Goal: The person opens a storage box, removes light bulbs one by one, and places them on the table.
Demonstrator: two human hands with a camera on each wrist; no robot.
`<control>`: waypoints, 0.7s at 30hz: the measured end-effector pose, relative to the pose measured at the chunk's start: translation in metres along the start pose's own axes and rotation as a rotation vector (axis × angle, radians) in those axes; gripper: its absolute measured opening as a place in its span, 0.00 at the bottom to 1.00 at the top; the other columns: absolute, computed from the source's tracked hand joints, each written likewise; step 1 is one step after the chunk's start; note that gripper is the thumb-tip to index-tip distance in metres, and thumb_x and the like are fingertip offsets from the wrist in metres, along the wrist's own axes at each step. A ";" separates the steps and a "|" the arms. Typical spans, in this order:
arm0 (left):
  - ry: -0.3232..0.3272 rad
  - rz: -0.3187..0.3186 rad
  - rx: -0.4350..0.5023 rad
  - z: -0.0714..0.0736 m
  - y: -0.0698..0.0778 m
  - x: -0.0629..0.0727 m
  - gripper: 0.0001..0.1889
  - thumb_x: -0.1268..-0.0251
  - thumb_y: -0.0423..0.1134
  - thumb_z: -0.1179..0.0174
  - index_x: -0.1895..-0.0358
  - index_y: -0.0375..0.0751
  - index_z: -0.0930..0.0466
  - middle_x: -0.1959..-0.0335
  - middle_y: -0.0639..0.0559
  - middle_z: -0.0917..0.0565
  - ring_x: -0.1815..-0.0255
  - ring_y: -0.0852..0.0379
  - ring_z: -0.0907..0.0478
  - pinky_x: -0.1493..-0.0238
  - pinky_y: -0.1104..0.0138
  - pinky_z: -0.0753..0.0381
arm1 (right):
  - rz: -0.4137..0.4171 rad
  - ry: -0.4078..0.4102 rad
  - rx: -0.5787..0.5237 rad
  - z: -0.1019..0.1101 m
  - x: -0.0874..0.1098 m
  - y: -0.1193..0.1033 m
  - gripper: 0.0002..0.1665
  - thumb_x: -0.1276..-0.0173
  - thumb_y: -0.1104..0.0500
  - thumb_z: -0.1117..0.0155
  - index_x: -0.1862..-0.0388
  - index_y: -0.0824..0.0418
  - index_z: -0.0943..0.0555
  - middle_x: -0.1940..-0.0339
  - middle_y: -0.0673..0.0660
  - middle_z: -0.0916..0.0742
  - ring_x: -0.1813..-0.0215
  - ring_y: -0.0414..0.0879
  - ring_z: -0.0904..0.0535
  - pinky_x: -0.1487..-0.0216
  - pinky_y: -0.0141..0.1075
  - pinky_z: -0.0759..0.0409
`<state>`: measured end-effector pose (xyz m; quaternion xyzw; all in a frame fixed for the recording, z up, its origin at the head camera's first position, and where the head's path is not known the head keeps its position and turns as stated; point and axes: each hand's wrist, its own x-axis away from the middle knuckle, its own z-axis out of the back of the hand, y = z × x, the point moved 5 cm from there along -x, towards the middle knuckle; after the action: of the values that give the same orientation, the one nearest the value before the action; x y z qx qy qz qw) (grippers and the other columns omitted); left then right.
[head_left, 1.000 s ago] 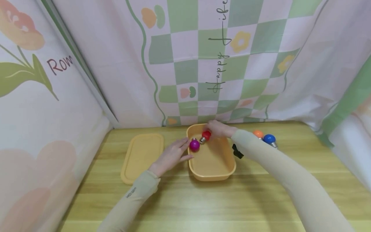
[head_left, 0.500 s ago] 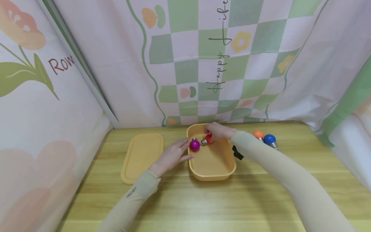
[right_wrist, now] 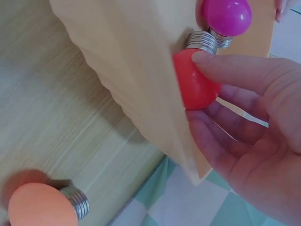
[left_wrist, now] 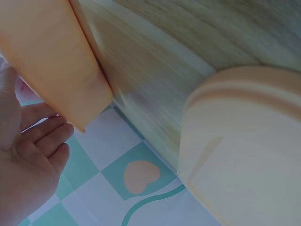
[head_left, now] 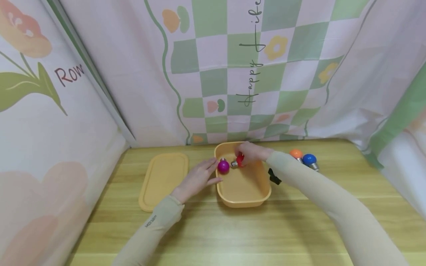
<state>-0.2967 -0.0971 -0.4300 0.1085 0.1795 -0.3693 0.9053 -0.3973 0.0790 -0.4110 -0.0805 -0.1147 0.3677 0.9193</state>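
Inside the yellow-orange plastic box [head_left: 244, 186], my right hand [head_left: 251, 150] holds a red light bulb [right_wrist: 195, 80] between thumb and fingers. The bulb's metal screw base [right_wrist: 201, 41] points left toward a purple bulb [head_left: 223, 166], which lies against the box's left wall. From the right wrist view, the thumb presses on the red glass near its base, with the fingers behind and below it. My left hand [head_left: 196, 177] rests at the box's left side, fingers extended, fingertips at the rim. The left wrist view shows those fingers [left_wrist: 54, 136] along the box edge.
A matching flat lid [head_left: 164, 181] lies on the wooden table [head_left: 213, 236] left of the box. Orange [head_left: 296, 153] and blue [head_left: 309, 159] bulbs lie to the right, beyond my right forearm. A black strap [head_left: 274, 176] shows under that sleeve. Patterned curtain [head_left: 246, 81] closes the back.
The right hand has shifted slightly toward me, and the red bulb with it; the bulb's base has turned from pointing lower left to pointing left. The left hand stays at the rim.
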 end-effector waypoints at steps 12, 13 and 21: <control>0.014 -0.002 0.000 -0.001 0.001 0.000 0.35 0.37 0.53 0.35 0.35 0.29 0.27 0.36 0.32 0.23 0.36 0.39 0.22 0.32 0.52 0.21 | 0.016 0.136 -0.034 0.017 0.020 -0.001 0.11 0.47 0.63 0.26 0.64 0.62 0.17 0.68 0.55 0.12 0.65 0.45 0.19 0.60 0.36 0.16; 0.015 -0.004 0.001 -0.001 0.001 0.000 0.35 0.37 0.53 0.35 0.35 0.28 0.27 0.36 0.32 0.23 0.36 0.38 0.22 0.33 0.52 0.21 | 0.020 0.143 -0.046 0.019 0.022 0.000 0.12 0.47 0.63 0.25 0.64 0.62 0.17 0.67 0.55 0.12 0.64 0.46 0.18 0.59 0.37 0.15; 0.009 0.001 0.001 -0.001 0.002 -0.001 0.34 0.37 0.50 0.34 0.35 0.28 0.27 0.36 0.31 0.23 0.36 0.37 0.22 0.33 0.51 0.21 | 0.040 0.225 -0.075 0.033 0.044 0.006 0.13 0.46 0.64 0.25 0.62 0.64 0.17 0.67 0.57 0.14 0.65 0.47 0.20 0.62 0.35 0.18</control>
<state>-0.2964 -0.0949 -0.4305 0.1105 0.1833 -0.3686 0.9046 -0.3792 0.1165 -0.3738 -0.1578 -0.0228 0.3699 0.9153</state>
